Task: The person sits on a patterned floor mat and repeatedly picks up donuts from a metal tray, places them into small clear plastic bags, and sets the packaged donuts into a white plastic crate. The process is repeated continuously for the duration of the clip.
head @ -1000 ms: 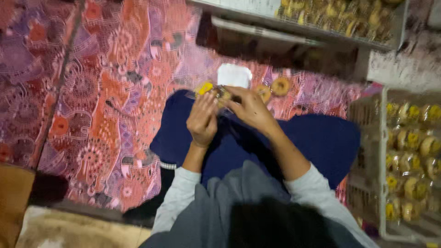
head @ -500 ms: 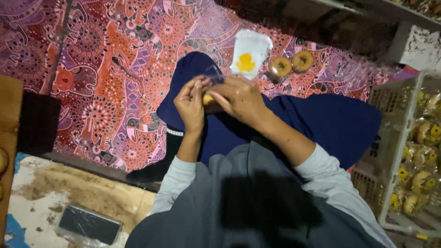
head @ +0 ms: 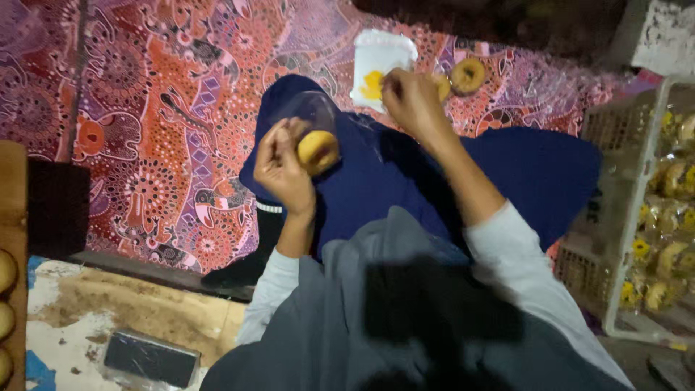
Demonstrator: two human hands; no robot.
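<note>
Left hand [head: 279, 170] holds a bagged donut [head: 317, 150]; right hand [head: 413, 101] pinches another donut [head: 441, 87] near the bag stack [head: 380, 61]. One donut [head: 468, 74] remains loose.

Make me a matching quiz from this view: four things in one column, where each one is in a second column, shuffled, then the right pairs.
Things:
1. bagged bun
2. white packet
3. ring pastry
4. crate

Places:
A. on the patterned mat, beyond the right hand
B. at the right edge, full of wrapped pastries
C. held in the left hand
D. flat on the mat beyond the knee, a yellow patch on it

Pairs: 1-C, 2-D, 3-A, 4-B
</note>
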